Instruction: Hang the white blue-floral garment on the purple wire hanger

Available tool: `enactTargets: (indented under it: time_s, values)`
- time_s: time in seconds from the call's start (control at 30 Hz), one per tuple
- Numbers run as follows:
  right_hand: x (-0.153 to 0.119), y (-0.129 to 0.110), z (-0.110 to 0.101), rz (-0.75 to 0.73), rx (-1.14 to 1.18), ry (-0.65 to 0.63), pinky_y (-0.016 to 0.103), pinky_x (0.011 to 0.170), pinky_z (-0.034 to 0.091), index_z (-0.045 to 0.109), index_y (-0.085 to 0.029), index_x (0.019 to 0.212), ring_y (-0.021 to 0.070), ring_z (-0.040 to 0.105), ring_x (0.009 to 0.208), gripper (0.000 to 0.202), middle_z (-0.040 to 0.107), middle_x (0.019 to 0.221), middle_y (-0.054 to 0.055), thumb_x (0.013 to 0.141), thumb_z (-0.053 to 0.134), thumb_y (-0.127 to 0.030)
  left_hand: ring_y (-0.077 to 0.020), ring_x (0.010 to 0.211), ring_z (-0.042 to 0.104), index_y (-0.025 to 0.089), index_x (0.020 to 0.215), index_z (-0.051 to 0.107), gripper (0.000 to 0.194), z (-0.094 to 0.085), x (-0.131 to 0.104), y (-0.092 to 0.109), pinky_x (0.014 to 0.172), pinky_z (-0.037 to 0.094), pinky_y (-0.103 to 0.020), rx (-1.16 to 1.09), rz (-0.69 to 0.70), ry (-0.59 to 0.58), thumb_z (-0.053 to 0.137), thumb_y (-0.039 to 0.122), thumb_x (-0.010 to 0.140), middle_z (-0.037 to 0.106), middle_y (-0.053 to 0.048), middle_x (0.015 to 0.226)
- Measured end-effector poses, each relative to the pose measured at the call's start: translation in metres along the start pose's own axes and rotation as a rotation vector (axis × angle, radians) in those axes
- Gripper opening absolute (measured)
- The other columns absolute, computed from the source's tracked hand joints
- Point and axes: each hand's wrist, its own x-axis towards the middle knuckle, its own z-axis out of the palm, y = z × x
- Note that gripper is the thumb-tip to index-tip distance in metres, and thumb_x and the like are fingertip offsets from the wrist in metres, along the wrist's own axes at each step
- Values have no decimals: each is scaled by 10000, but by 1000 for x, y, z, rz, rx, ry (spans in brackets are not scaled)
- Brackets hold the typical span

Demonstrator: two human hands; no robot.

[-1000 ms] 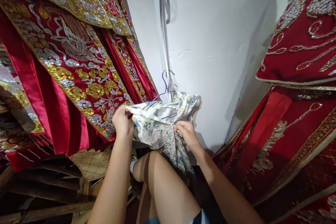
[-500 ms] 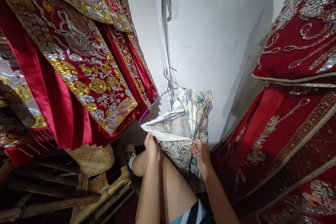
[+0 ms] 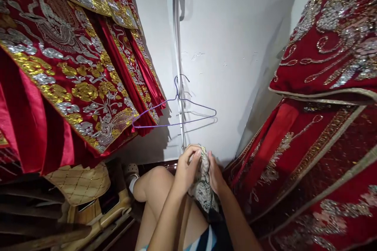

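A floral garment (image 3: 204, 194), pale with a dark blue-grey pattern, is bunched up in front of my knees. My left hand (image 3: 187, 166) grips it from the left, fingers curled over its upper end. Against its right side presses my right hand (image 3: 216, 175), thumb up and the other fingers mostly hidden. Beyond my hands, a purple wire hanger (image 3: 159, 126) hangs bare by the white wall, apart from the garment.
Red gowns with gold and silver embroidery (image 3: 85, 92) hang at left, and another beaded red gown (image 3: 332, 66) at right. A narrow vertical pole (image 3: 177, 39) runs along the wall. Low on the left stands a bamboo chair (image 3: 116, 208) with a quilted cream item (image 3: 84, 182).
The floral garment has come off the purple hanger and is gathered between my hands. Both hands have drawn together, and the hanger now hangs by itself. The view has shifted slightly right.
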Motion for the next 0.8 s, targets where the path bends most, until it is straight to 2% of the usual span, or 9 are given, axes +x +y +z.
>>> enactTargets:
  time_s: [0.1, 0.17, 0.23, 0.33, 0.4, 0.5, 0.63, 0.73, 0.8]
  values:
    - [4, -33, 4, 158, 73, -321, 373, 762, 518, 715, -201, 969, 273, 672, 892, 742, 714, 821, 87, 819, 395, -852, -216, 982, 582, 186, 846, 653, 239, -12, 8, 8, 919, 426, -314, 174, 85, 9, 551, 370, 960, 637, -70, 957]
    - [9, -53, 2, 201, -80, -552, 348, 758, 510, 722, -172, 978, 244, 671, 834, 560, 725, 845, 72, 781, 669, -693, -242, 1096, 570, 187, 864, 646, 223, -26, 11, 6, 959, 422, -328, 178, 75, 22, 569, 381, 941, 640, -97, 1072]
    - [18, -69, -1, 144, -262, -639, 314, 711, 500, 725, -146, 923, 206, 652, 748, 418, 724, 828, 56, 734, 800, -512, -246, 1110, 579, 203, 1023, 626, 241, -40, 8, 2, 933, 449, -330, 112, -20, -95, 564, 419, 935, 638, -99, 1131]
    - [42, -89, -1, -144, -409, -483, 311, 705, 513, 730, -149, 860, 202, 655, 752, 275, 737, 841, 58, 784, 748, -413, -224, 962, 609, 212, 1210, 559, 391, -57, -2, -8, 843, 475, -313, 176, -168, -358, 567, 476, 921, 664, -67, 1052]
    - [63, -99, -1, -390, -458, -343, 339, 786, 531, 749, -170, 881, 229, 683, 853, 202, 755, 909, 66, 803, 708, -351, -216, 869, 593, 180, 1058, 619, 367, -70, -6, -15, 789, 460, -299, 391, -190, -441, 565, 511, 908, 670, -50, 954]
    - [98, -108, -2, -640, -497, -155, 366, 904, 518, 765, -200, 968, 253, 686, 1002, 213, 756, 1029, 75, 799, 675, -294, -183, 700, 536, 168, 767, 599, 446, -102, 0, -21, 661, 395, -272, 727, -200, -450, 479, 565, 930, 621, -19, 742]
    - [140, -101, -5, -589, -523, -67, 375, 926, 508, 727, -197, 1087, 249, 666, 1039, 329, 738, 1103, 81, 800, 632, -327, -194, 639, 531, 181, 657, 571, 502, -160, 24, -19, 633, 361, -286, 1115, -258, -435, 458, 596, 915, 590, -32, 643]
    - [156, -86, -8, -447, -637, -59, 385, 849, 512, 728, -161, 881, 262, 666, 901, 277, 748, 919, 85, 792, 606, -394, -251, 770, 597, 189, 715, 624, 396, -192, 40, -15, 710, 416, -320, 1250, -286, -400, 483, 508, 902, 654, -82, 730]
    - [156, -79, -13, -419, -709, -13, 374, 780, 500, 702, -157, 774, 259, 652, 811, 301, 736, 823, 80, 795, 596, -438, -288, 904, 609, 188, 809, 663, 298, -202, 47, -12, 792, 444, -351, 1256, -241, -350, 487, 415, 888, 697, -120, 849]
